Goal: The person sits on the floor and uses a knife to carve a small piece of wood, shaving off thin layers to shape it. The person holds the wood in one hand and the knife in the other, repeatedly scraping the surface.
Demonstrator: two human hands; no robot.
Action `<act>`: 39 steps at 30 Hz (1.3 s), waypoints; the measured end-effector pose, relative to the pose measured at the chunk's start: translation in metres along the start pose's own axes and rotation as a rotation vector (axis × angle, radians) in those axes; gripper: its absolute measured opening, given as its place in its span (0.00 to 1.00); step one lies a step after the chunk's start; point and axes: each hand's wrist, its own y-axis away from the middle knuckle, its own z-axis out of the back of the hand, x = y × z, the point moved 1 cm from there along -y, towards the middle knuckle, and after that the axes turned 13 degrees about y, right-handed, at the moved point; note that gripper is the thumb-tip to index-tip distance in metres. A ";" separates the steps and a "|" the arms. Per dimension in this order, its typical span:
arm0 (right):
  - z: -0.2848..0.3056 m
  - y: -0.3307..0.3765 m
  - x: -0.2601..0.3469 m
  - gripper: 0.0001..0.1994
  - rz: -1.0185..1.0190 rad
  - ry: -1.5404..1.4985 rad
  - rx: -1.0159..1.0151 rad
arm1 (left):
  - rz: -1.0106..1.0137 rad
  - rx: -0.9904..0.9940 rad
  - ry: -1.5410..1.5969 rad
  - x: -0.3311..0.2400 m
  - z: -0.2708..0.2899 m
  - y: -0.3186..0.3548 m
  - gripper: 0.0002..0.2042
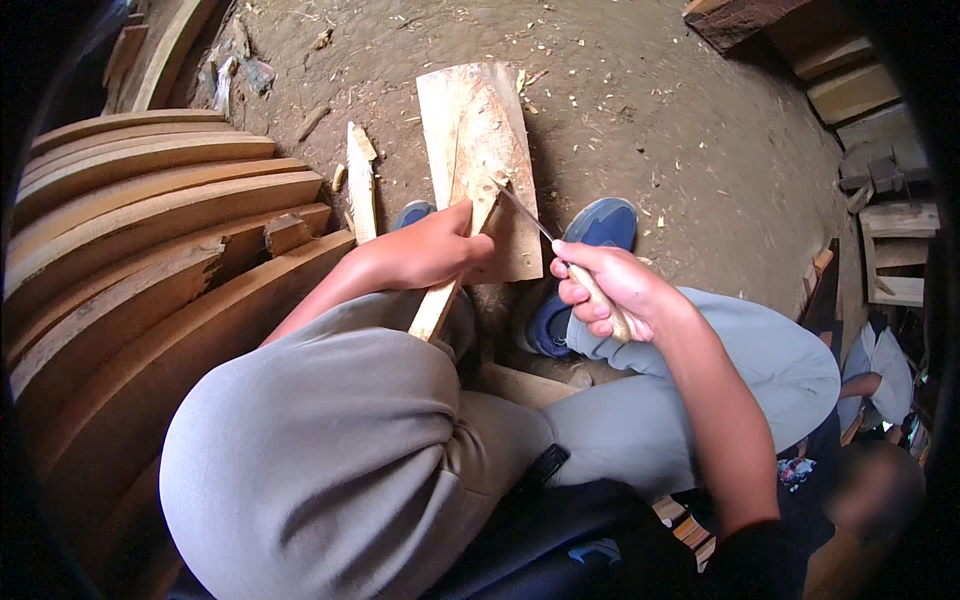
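My left hand (432,247) is closed round a pale, squared wooden stick (434,308), which slants from near my knee up to a board on the ground. My right hand (625,285) grips a narrow-bladed knife (528,214) by its light wooden handle. The tip of the blade is at the stick's far end; whether it is cutting into the wood I cannot tell. Beneath that end lies a wide wooden board (462,115) with a rough, stained face. My fingers hide part of the stick.
Several long planks (150,215) are stacked at the left. A split wood piece (361,180) lies beside the board. My blue shoes (604,222) flank the board, with chips scattered on the dirt floor (690,130). Timber (850,95) stands far right; another person (870,480) is at lower right.
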 end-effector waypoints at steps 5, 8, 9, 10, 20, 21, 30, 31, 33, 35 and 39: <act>0.000 -0.006 -0.006 0.13 0.077 -0.086 -0.004 | -0.053 0.039 0.101 0.016 0.002 -0.009 0.19; -0.011 -0.007 -0.014 0.14 0.170 -0.019 -0.157 | -0.108 0.024 0.088 0.023 0.001 -0.012 0.19; -0.012 -0.010 -0.018 0.15 0.180 -0.014 -0.194 | -0.070 0.025 0.074 0.016 0.000 -0.010 0.18; -0.013 -0.011 -0.017 0.15 0.218 0.023 -0.226 | -0.032 0.026 0.060 0.012 0.000 -0.009 0.18; 0.010 -0.002 0.010 0.22 0.725 0.567 -0.989 | -0.019 0.083 0.289 0.018 -0.006 -0.004 0.13; 0.011 0.009 0.012 0.22 0.705 0.548 -0.945 | -0.036 0.080 0.301 0.020 -0.007 -0.006 0.11; 0.015 0.028 -0.006 0.17 0.467 0.956 -0.828 | -0.027 0.086 0.392 0.018 -0.010 -0.008 0.14; 0.010 0.029 -0.005 0.17 0.447 0.943 -0.816 | -0.028 0.086 0.387 0.016 -0.010 -0.007 0.13; 0.005 0.030 -0.003 0.17 0.433 0.968 -0.806 | -0.017 0.075 0.433 0.019 -0.010 -0.008 0.13; 0.003 0.031 -0.002 0.18 0.434 1.038 -0.812 | -0.025 0.056 0.479 0.018 -0.013 -0.008 0.13; 0.010 0.020 -0.009 0.19 0.408 1.082 -0.810 | -0.033 0.042 0.459 0.017 -0.013 -0.008 0.14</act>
